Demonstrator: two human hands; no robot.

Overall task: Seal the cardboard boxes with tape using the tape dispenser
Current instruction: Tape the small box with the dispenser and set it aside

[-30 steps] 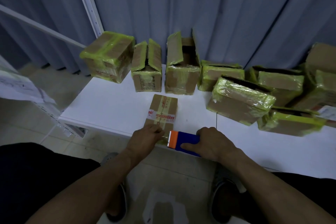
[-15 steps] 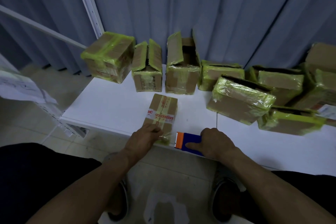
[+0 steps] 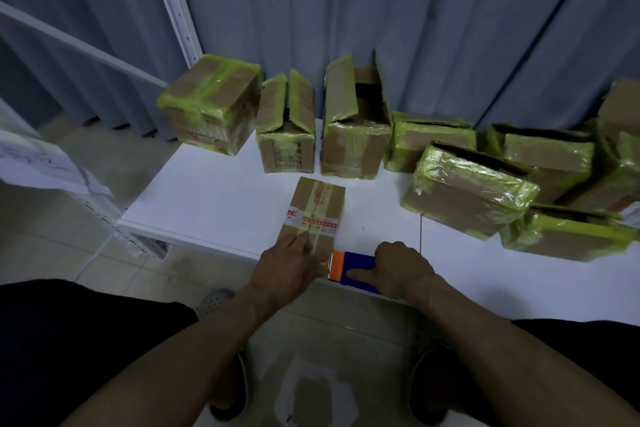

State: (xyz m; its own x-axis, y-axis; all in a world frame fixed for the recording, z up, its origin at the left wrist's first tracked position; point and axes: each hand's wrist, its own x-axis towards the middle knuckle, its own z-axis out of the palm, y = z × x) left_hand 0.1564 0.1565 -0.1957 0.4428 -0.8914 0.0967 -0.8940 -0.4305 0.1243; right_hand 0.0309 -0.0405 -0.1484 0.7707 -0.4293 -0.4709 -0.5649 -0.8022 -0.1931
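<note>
Left hand [image 3: 285,265] flat, pressing box [image 3: 320,204] onto counter [image 3: 214,204]; right hand [image 3: 398,269] grasping dispenser [image 3: 356,265] by rigid body. Box likely light, stiff: steady from top.

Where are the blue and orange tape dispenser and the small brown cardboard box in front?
blue and orange tape dispenser [image 3: 358,262], head view, blue body.
small brown cardboard box [image 3: 317,201], head view, top face.
</note>
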